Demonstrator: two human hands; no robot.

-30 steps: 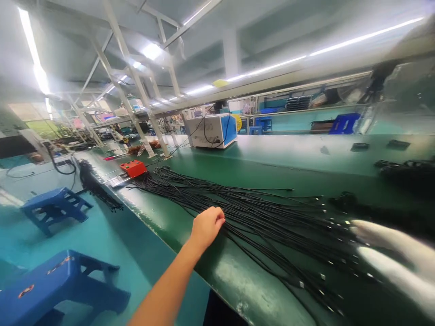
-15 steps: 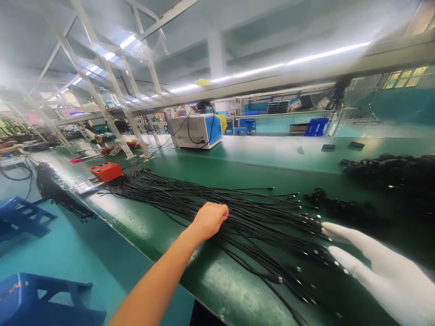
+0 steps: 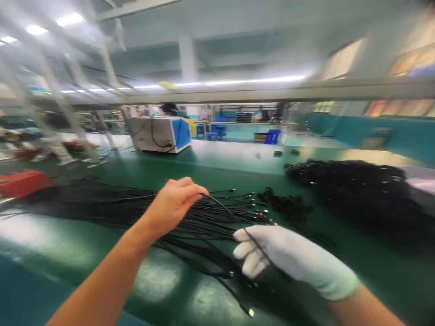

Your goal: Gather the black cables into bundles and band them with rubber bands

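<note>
My bare left hand [image 3: 176,203] pinches one black cable [image 3: 222,206] between thumb and fingertips, raised over the other cables. From there the cable slopes down right to my right hand [image 3: 268,249], which wears a white glove. Its fingers are curled, and the cable crosses the glove near them. The far end of this cable is lost in blur. Beneath both hands a bundle of black cables [image 3: 112,201] lies along the green table [image 3: 217,165], small metal-tipped plugs at its right end. One plug [image 3: 251,312] lies near the front.
A large heap of coiled black cables [image 3: 353,185] fills the right side, with a smaller clump [image 3: 283,203] beside it. At the left is a red box [image 3: 23,182]. A white and blue machine [image 3: 159,134] stands behind, under a shelf beam [image 3: 238,93].
My view has swung right. My left hand has lifted one cable from the bundle. My right hand has moved left from the plug ends, its fingers now curled at that cable.
</note>
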